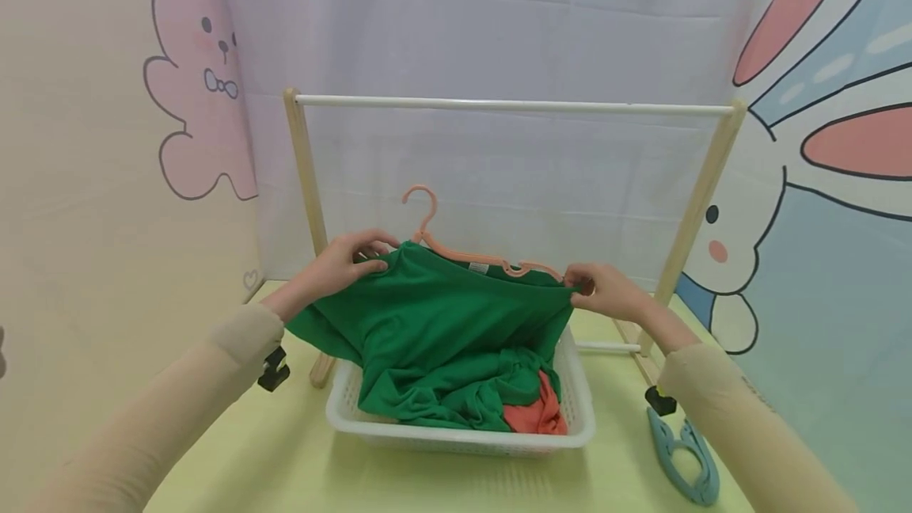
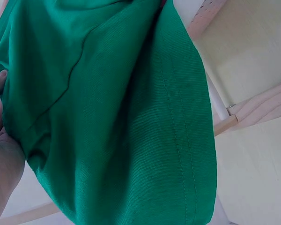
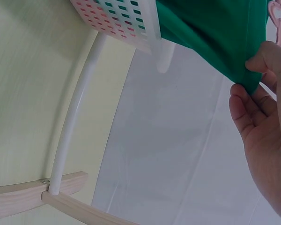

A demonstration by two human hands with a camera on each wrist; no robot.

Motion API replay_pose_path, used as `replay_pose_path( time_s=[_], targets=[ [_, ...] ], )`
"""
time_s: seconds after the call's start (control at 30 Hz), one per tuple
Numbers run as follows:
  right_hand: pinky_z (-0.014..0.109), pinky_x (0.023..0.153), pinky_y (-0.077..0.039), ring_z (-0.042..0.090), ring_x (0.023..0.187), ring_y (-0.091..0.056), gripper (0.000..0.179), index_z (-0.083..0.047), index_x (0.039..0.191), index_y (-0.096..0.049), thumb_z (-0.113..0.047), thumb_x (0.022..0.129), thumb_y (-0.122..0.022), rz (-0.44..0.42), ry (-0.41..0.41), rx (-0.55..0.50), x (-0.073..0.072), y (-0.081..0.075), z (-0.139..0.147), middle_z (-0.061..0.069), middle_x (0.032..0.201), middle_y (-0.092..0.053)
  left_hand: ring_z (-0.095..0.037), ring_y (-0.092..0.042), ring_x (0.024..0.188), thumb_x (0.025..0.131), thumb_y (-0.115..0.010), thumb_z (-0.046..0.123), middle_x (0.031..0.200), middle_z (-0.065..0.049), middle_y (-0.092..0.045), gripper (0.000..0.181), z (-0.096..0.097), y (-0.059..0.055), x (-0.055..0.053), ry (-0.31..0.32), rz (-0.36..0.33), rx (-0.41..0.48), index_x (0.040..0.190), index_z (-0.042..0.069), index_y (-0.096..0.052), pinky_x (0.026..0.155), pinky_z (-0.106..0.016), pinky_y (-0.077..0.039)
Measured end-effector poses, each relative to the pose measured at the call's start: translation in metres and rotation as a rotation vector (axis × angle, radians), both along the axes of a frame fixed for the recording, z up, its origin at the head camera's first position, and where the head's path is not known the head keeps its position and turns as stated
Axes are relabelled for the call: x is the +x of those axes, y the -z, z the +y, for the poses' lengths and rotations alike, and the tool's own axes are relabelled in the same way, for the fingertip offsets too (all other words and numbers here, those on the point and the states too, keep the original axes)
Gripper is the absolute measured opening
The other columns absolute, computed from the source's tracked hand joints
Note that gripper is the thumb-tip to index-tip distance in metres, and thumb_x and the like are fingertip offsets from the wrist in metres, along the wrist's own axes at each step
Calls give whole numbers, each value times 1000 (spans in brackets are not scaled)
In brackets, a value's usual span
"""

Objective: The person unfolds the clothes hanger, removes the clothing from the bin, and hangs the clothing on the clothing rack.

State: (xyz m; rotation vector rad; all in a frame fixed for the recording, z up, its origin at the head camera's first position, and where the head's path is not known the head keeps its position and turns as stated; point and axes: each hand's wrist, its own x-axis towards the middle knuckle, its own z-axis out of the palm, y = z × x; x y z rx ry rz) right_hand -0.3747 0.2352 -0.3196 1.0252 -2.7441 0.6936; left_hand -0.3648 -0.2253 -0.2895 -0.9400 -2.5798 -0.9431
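A green T-shirt [image 1: 456,315] is stretched between the two hands, its lower part bunched over the white basket [image 1: 456,438]. My left hand [image 1: 349,260] pinches the cloth near one shoulder; the sleeve with its stitched hem [image 2: 178,140] hangs beside it in the left wrist view. At the other shoulder, my right hand [image 1: 606,290] holds the fabric between thumb and fingers, close to the end of a peach hanger [image 1: 463,254]. That hanger sits in the shirt's neck opening, hook upward and tilted, with its left arm hidden by the cloth. A pale label [image 1: 478,267] shows inside the collar.
Behind the basket stands a rack with wooden legs [image 1: 697,212] and a white top rail [image 1: 513,106]. Red cloth [image 1: 537,410] lies in the basket under the shirt. On the yellow table, a blue folding hanger [image 1: 684,457] lies at right.
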Motion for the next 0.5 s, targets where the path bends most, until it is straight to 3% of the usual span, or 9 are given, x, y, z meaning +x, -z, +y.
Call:
replay_pose_path(
  time_s=[0.33,0.5],
  targets=[
    [27,67,-44,8,71,-49,11,-11,89,-61,0,87,-63,70,-8,19,4,-8,0,0,84,-59,-29,-69,98,95,-65,9,114,-16,-70,31,-1,2,-3,31,49,-5,125,14,-64,84,-43,-57],
    [30,68,-48,7,72,-51,12,-9,90,-61,1,85,-62,112,-28,17,4,-13,-3,2,82,-59,-29,-68,101,95,-65,9,117,-15,-70,32,1,1,-2,35,15,-16,126,15,-64,87,-44,-56]
  ],
)
